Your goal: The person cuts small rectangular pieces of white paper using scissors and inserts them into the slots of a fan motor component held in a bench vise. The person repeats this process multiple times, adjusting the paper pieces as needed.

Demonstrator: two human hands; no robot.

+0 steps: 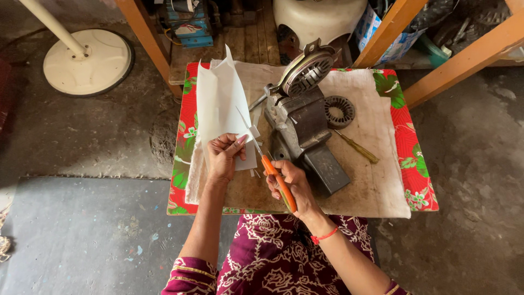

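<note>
On the left, our left hand pinches the near edge of a white paper sheet, thumb over fingers, holding it upright above the left half of the table. The sheet's long axis runs near to far, its pointed top corner aimed away from us. Moving right, our right hand is curled tight around the orange handles of the scissors. The blades point up and left, meeting the sheet's right edge; their long axis slants from near-right to far-left. We judge we're mid-cut, trimming a strip off that edge; small white offcuts lie beneath. The next snip calls for the paper held taut and the blades fed further along the line. Right again: a dark vise, a ringed stator core, a yellow screwdriver.
</note>
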